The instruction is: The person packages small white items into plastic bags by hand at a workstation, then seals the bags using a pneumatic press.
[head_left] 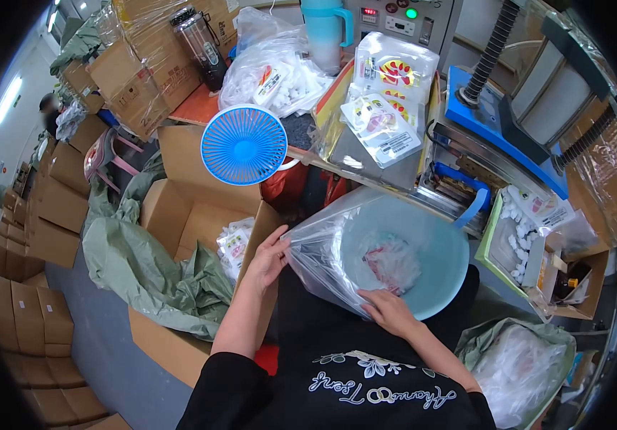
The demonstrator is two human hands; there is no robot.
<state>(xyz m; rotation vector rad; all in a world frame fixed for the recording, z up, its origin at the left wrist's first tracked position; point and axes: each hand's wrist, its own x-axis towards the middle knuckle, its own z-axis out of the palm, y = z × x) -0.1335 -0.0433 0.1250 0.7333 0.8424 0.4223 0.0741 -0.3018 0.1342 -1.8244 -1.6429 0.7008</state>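
A clear plastic bag is stretched across the left side of a pale blue basin in front of me. My left hand pinches the bag's left edge, beside an open cardboard box. Closed on the near edge of the same bag is my right hand, by the basin's front rim. Inside the basin lies a small heap of clear plastic pieces with reddish print. Several printed packets rest in the cardboard box, and a green woven sack drapes over its left side.
A blue fan stands above the box. Printed pouches lie on the worktable, beside a blue press machine. A green tray holds white pieces at right. Below it sits a sack of clear plastic. Stacked cartons line the left.
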